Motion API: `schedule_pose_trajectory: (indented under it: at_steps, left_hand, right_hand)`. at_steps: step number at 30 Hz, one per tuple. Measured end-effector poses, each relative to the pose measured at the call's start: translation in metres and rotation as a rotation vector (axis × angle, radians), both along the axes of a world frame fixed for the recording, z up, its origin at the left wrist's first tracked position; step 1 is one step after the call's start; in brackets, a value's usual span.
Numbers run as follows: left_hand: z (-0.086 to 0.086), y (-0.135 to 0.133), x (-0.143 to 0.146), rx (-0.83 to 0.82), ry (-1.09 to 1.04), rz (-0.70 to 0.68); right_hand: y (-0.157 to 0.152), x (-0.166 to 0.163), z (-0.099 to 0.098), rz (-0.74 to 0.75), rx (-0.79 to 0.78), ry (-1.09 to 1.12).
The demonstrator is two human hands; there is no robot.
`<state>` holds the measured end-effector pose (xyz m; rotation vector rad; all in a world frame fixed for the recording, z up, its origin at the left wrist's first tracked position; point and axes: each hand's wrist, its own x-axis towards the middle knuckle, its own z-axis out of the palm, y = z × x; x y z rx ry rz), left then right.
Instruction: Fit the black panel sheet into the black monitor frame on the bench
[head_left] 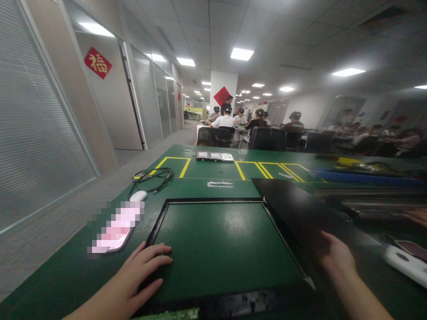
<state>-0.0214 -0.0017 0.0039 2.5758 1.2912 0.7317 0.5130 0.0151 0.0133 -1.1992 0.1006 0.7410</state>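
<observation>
A thin black rectangular frame [213, 201] lies flat on the green table, its near side having a strip of green circuit board [176, 314] by it. My left hand [143, 271] rests across the frame's left side, fingers stretched and spread. Over the frame's right side a flat black panel [287, 206] sits at a slant. My right hand [338, 255] is at that panel's right part, thumb on its surface; the other fingers are mostly hidden and blurred.
Left of the frame are a phone in a pink case [116, 229], a white mouse [138, 196] and a coiled black cable [156, 178]. Small drives [215, 156] stand farther back. A blue tray [367, 175], a white device [405, 264] and another person's hand [416, 216] are at right.
</observation>
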Motion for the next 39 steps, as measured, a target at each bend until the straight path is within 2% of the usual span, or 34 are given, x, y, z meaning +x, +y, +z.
schedule_pose_trajectory:
  at_steps: [12,20,26,32,35,39]
  left_hand:
    - [0.0,0.002,-0.003,-0.053,0.055,-0.044]
    - [-0.003,-0.001,0.002,0.03,-0.006,0.003]
    - [0.004,-0.002,0.004,0.02,-0.011,-0.007]
    - [0.015,0.0,0.0,-0.037,0.008,-0.05]
    - [0.018,0.003,-0.002,-0.074,-0.053,-0.032]
    - [0.017,0.006,-0.003,-0.197,-0.251,0.062]
  right_hand:
    - [-0.001,-0.006,0.005,-0.032,0.0,0.007]
    - [-0.002,-0.016,0.013,-0.019,0.077,-0.003]
    - [-0.007,-0.024,0.029,0.033,0.147,-0.01]
    - [-0.013,-0.031,0.035,0.06,0.179,-0.054]
    - [-0.017,-0.034,0.034,0.124,0.185,-0.072]
    - [-0.022,-0.028,0.022,0.165,0.141,-0.027]
